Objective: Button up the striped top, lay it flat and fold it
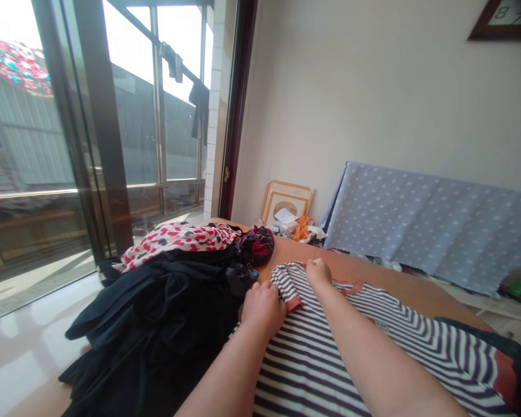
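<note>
Both forearms are bared and stretched forward, with the striped shirt (304, 359) taken as landmark. The left forearm (230, 365) is extended along the shirt's left side, and the left hand (264, 307) is held palm down at the folded sleeve, its knuckles raised and its fingers curled under onto the cloth. The right forearm (369, 341) is slanted across the shirt's body, its wrist kept nearly straight. The right hand (319, 273) is closed into a fist on the shirt's far edge, beside the collar, and is placed farther forward than the left.
</note>
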The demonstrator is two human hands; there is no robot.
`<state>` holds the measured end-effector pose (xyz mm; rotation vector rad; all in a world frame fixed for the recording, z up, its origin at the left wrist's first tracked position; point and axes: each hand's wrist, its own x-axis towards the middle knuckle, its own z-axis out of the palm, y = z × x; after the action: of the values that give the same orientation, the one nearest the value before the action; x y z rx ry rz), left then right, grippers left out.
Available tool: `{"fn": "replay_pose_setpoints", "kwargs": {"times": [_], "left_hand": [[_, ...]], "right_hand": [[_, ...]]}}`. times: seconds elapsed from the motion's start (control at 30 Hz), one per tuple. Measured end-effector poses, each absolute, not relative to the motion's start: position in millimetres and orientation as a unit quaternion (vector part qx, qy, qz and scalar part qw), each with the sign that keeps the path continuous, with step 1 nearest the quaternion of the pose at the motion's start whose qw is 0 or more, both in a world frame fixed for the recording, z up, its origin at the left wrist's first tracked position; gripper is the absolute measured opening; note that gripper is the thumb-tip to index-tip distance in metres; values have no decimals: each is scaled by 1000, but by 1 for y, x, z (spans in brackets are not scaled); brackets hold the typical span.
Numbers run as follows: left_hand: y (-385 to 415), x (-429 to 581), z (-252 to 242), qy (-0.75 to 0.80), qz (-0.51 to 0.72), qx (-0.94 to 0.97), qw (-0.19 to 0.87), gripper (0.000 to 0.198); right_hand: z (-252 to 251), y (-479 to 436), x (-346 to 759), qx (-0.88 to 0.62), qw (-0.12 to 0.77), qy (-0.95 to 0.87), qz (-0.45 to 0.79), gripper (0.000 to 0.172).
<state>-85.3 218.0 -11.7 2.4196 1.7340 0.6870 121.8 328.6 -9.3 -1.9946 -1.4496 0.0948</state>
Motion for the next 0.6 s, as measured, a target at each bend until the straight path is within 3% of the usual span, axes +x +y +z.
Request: {"fn": "replay_pose_setpoints", "kwargs": {"times": [0.17, 0.3, 0.47, 0.6], "left_hand": [[218, -86, -12, 562, 226, 795, 36, 28], [220, -87, -13, 549, 228, 804, 33, 28], [221, -87, -15, 551, 225, 803, 31, 27], [221, -86, -16, 554, 232, 799, 21, 28]], "right_hand": [[-8, 330, 98, -734, 335, -586, 71, 25], [-12, 332, 74, -703, 345, -611, 117, 35], [-19, 334, 71, -667, 408, -603, 159, 19], [-26, 338, 78, -651, 477, -558, 193, 28]]}}
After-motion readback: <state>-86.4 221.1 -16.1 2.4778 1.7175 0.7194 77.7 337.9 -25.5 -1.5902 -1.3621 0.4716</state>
